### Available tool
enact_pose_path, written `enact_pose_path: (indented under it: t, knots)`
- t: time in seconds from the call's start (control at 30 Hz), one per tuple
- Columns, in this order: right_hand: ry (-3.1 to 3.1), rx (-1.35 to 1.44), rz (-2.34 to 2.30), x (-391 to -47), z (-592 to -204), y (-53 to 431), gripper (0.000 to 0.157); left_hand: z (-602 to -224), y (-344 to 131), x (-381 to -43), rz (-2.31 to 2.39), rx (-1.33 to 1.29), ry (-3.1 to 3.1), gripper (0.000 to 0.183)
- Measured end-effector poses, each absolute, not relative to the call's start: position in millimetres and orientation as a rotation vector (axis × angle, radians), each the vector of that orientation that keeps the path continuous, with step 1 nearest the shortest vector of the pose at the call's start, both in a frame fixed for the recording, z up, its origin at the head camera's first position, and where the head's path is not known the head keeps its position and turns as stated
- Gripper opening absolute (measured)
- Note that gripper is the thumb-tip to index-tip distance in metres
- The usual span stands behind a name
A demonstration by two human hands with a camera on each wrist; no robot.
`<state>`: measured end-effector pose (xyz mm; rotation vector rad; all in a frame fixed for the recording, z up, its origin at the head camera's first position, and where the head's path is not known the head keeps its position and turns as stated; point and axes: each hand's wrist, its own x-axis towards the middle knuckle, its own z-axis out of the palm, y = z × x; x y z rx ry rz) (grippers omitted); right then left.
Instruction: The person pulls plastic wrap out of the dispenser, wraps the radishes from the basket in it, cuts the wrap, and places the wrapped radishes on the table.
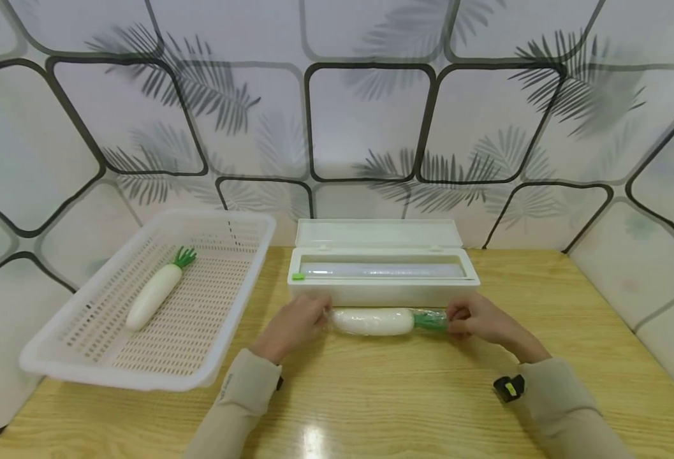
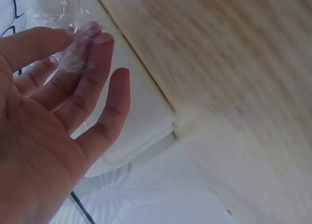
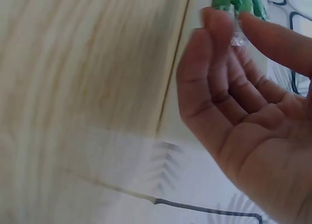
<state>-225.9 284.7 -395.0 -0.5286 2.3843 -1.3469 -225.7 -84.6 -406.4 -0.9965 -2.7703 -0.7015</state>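
Observation:
A white radish point(image 1: 373, 321) with green leaf stubs point(image 1: 430, 320), wrapped in clear plastic wrap, is stretched between both hands in front of the white wrap box. My left hand point(image 1: 298, 324) pinches the gathered plastic wrap point(image 2: 77, 57) at the radish's root end; in the left wrist view the film bunches between thumb and fingers. At the leafy end, my right hand point(image 1: 488, 324) pinches the other tail of film, a bit of which point(image 3: 238, 39) shows below the leaves in the right wrist view. Whether the radish touches the table cannot be told.
Behind the radish stands the wrap dispenser box point(image 1: 382, 294), its lid point(image 1: 378, 233) raised and a film roll point(image 1: 382, 270) inside. A green slider point(image 1: 298, 276) sits on its front edge. To the left, a white plastic basket point(image 1: 210, 354) holds another radish point(image 1: 154, 296).

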Motion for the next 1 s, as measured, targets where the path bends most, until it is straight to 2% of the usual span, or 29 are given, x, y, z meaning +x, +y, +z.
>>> enact_pose_path:
  t: [0.13, 0.2, 0.5, 0.7, 1.0]
  knots:
    - [2.238, -0.388, -1.505, -224.4, -394.4, 287.8, 0.025, -405.4, -85.2, -225.2, -0.765, -1.02, -2.824, 0.023]
    - [2.205, -0.35, -1.548, -223.8, -394.2, 289.2, 0.029, -404.4, -84.4, -225.6, -0.827, -1.031, -2.863, 0.024]
    - [2.308, -0.299, -1.435, -226.5, -396.1, 287.9, 0.021, -398.9, -81.1, -226.1, -0.942, -1.064, -2.947, 0.021]
    - [2.421, -0.312, -1.329, -228.8, -401.2, 285.7, 0.025, -402.3, -77.9, -229.0, -0.867, -1.067, -2.891, 0.005]
    - [2.363, -0.265, -1.354, -225.7, -400.1, 285.4, 0.025, -401.5, -71.1, -232.0, -1.069, -1.003, -3.01, 0.009]
